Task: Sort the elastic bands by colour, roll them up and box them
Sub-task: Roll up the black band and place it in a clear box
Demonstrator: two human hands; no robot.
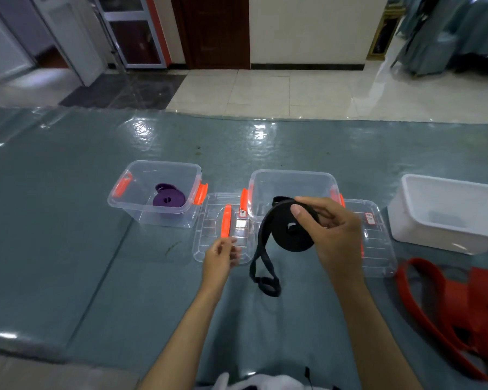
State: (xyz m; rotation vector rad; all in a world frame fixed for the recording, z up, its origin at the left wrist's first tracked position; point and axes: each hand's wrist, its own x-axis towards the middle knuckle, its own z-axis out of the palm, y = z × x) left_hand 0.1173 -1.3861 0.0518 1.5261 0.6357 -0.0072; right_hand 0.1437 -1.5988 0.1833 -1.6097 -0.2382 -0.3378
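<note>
Head view. The right hand grips a black elastic band wound into a flat coil, thumb on the near face and fingers curled over the top edge. The coil is held on edge, above the table and in front of the near wall of the middle clear plastic box with orange latches. The unrolled tail of the band hangs from the coil's left side down to the blue-grey glossy table covering, its long axis running from the coil toward the person.

The left hand hovers just left of the hanging tail, apart from it. Its fingers are loosely curled and hold nothing; the image is blurred there, so finer detail cannot be told. The left hand is the nearer one to the tail.

Judgement: winding is incomplete; the tail must be fed onto the coil before boxing. The open middle box lies directly beyond the coil, with no obstruction between.

Surroundings: the left clear plastic box contains a rolled purple band. Two clear lids lie flat beside the boxes. An opaque white tub stands at right. Loose red bands lie at the near right.
</note>
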